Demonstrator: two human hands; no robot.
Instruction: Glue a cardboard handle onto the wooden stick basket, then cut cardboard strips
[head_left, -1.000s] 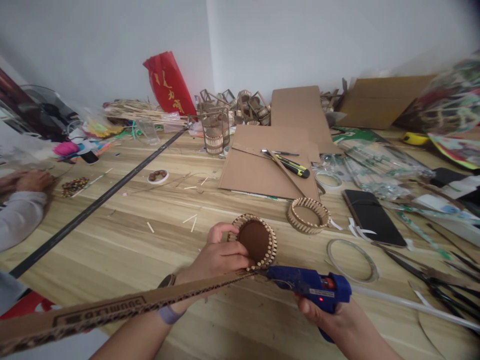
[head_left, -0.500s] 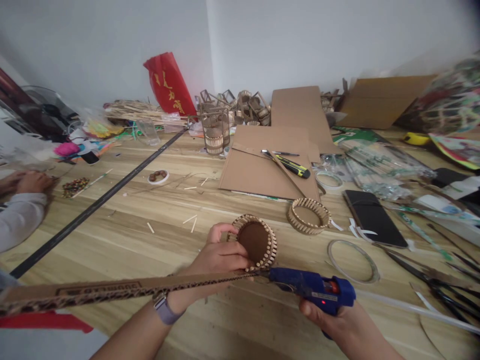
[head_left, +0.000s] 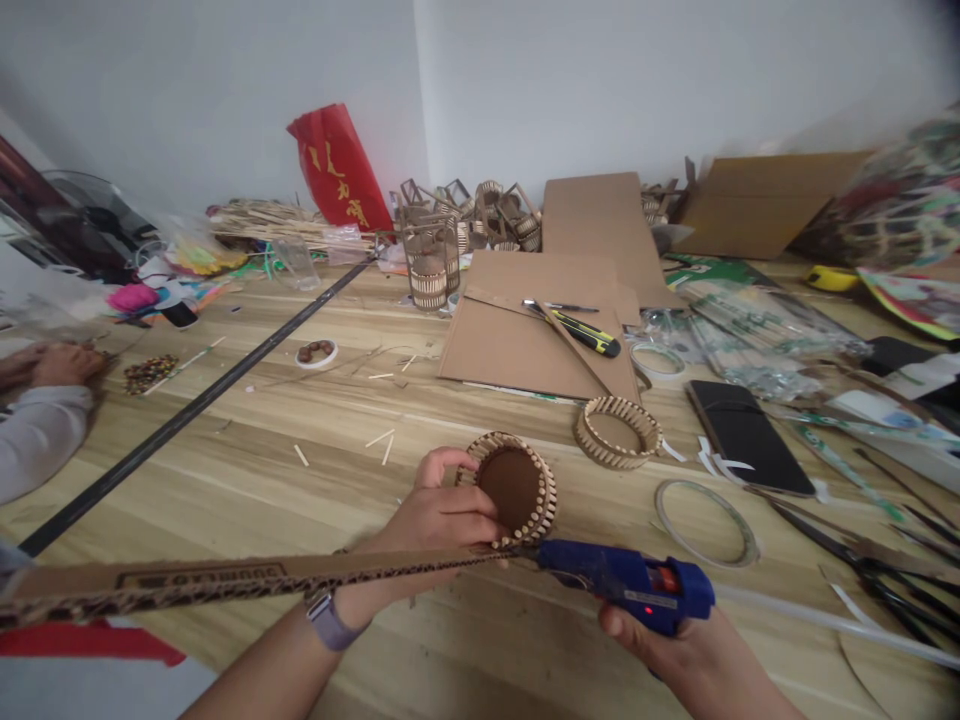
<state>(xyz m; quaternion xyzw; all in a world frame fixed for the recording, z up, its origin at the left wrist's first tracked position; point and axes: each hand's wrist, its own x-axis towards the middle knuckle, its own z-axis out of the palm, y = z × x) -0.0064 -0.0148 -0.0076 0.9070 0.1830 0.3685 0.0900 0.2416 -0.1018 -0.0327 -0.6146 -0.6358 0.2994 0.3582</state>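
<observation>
My left hand (head_left: 450, 510) is closed on a small round basket (head_left: 546, 490), walled with short wooden sticks around a brown base and tilted so that its inside faces me. A long corrugated cardboard strip (head_left: 225, 580) runs from the left edge across my left wrist to the basket's near rim. In my right hand (head_left: 690, 645) is a blue hot glue gun (head_left: 600, 570), with a red light lit and a clear glue stick at its back. Its nozzle is at the strip's end, close by the rim; I cannot tell whether they touch.
A stick-walled ring (head_left: 619, 455) lies beyond the basket. Around it are a utility knife (head_left: 589, 333) on cardboard sheets (head_left: 517, 345), a phone (head_left: 746, 435), a tape roll (head_left: 709, 525) and scissors (head_left: 862, 560). At far left another person's hands (head_left: 67, 365) work near beads (head_left: 150, 375).
The basket has shifted slightly right and down in my left hand's grip. The glue gun has moved a touch right and down too.
</observation>
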